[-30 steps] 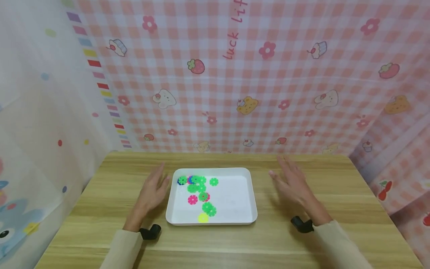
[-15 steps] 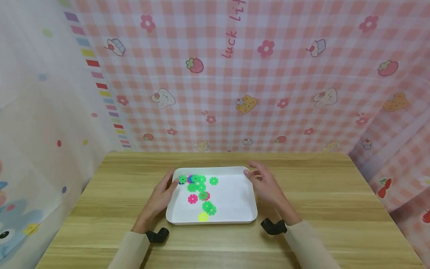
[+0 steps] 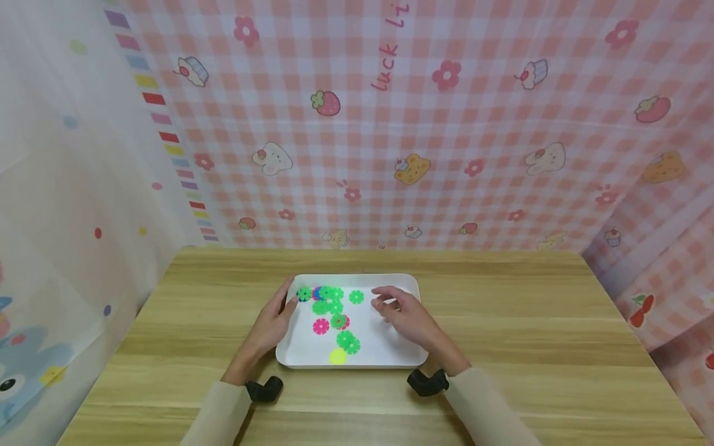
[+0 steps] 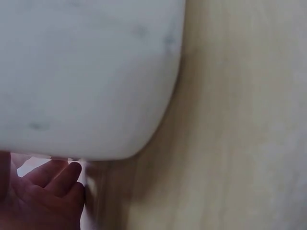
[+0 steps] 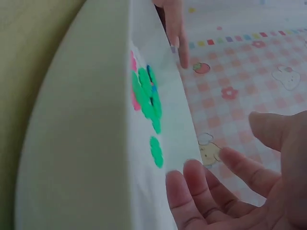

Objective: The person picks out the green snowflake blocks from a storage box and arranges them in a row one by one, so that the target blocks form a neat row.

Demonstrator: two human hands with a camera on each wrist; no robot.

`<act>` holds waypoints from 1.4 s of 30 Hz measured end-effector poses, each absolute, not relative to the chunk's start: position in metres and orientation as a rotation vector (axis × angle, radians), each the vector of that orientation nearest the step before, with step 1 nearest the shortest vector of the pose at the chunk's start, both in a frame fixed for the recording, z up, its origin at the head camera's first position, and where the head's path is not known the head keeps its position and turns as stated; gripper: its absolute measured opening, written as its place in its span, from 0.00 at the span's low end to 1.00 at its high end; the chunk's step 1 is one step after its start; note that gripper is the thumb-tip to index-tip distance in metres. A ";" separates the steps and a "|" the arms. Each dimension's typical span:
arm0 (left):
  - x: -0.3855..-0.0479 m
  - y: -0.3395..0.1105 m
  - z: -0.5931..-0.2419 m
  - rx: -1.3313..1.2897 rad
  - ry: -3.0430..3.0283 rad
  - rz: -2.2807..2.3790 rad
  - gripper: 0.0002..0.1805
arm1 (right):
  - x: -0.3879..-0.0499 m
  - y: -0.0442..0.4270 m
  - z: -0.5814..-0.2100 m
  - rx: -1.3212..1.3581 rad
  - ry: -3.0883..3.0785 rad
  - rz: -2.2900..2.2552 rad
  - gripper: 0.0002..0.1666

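A shallow white tray (image 3: 385,350) lies on the table in the head view. Several notched plastic snowflake discs are gathered in its left half: green ones (image 3: 356,297), a pink one (image 3: 320,326), a yellow one (image 3: 338,357) near the front wall, and bits of blue under green at the back left. My left hand (image 3: 269,331) grips the tray's left side, thumb over the rim and fingers outside. In the left wrist view, fingertips meet the tray's outer wall (image 4: 96,72). My right hand (image 3: 409,319) hovers over the tray's right part, fingers loosely bent, holding nothing.
The wood-grain table (image 3: 530,328) spreads around the tray. A pink checked cloth (image 3: 357,136) hangs behind the table, and a white printed cloth (image 3: 72,204) hangs at the left. Black wrist-camera mounts (image 3: 428,382) sit at both wrists.
My right hand has come in from the table at the right, past the tray's right rim, to above its inside. My left hand has moved right onto the tray's left side.
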State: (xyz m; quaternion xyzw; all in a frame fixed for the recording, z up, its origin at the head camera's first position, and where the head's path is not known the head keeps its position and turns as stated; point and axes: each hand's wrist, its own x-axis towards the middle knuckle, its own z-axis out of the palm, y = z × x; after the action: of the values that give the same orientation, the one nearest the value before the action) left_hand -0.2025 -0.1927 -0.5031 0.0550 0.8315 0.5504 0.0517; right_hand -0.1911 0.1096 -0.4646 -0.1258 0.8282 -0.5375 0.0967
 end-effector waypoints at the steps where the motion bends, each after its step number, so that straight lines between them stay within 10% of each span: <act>1: -0.203 -0.193 -0.503 0.163 2.528 1.671 0.31 | -0.190 0.107 -0.466 -0.397 2.445 -1.577 0.23; 42: -0.188 -0.186 -0.473 0.098 2.402 1.745 0.33 | -0.175 0.057 -0.491 -0.515 2.597 -1.310 0.13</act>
State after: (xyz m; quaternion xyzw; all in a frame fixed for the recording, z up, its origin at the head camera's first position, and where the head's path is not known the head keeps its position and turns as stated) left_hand -0.1882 -0.1865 -0.4726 0.0328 0.8056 0.5854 0.0853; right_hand -0.1754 0.0569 -0.4914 -0.1735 0.8753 -0.4414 0.0938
